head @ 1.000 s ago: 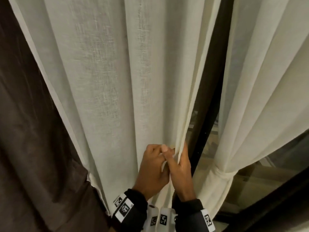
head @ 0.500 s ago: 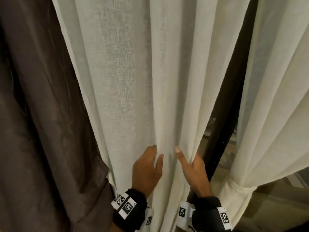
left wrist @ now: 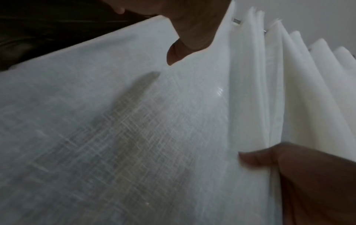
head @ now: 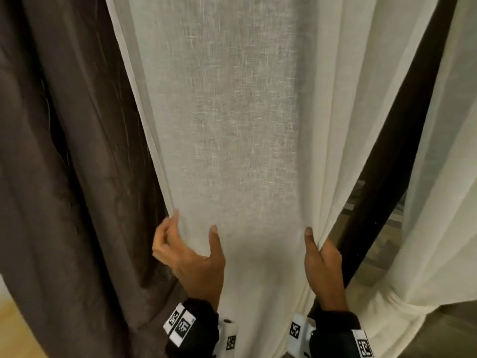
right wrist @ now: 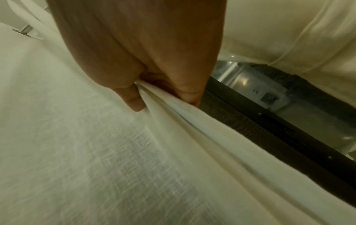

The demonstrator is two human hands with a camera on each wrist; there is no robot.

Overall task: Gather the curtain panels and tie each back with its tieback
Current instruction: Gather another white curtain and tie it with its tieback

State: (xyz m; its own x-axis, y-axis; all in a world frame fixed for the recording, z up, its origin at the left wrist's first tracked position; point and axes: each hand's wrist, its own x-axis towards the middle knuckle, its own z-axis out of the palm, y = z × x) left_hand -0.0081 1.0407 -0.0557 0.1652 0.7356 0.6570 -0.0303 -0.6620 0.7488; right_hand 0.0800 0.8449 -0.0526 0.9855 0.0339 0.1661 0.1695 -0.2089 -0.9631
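Curtain panel [head: 232, 151], the sheer cream one, is held at both edges right now. Right hand [head: 322, 264] first: its fingers [right wrist: 133, 99] are curled tight, thumb on the front of the cloth and the rest wrapped behind, pinching a bunch of pleats at the panel's right edge; the right wrist view shows the folds squeezed between thumb and fingers. Left hand [head: 191, 254] at lower centre of the head view: thumb up and flat on the front of the cloth, fingers [head: 165, 233] loosely curled round the left hem, which runs between thumb and fingers. The left wrist view is blurred, but the thumb shows on the fabric and a finger shadow shows through the weave.

Between the two hands the panel is stretched nearly flat, filling the middle of the frame from top to bottom. To its left, a dark brown drape [head: 64, 177] hangs just beside the hem. To its right, a dark window frame [head: 387, 164] runs diagonally. Beyond that, at the right edge, a second cream panel [head: 444, 177] is already gathered, cinched by its tieback [head: 387, 297] at lower right. Black wrist bands [head: 196, 329] with printed markers sit on both wrists.
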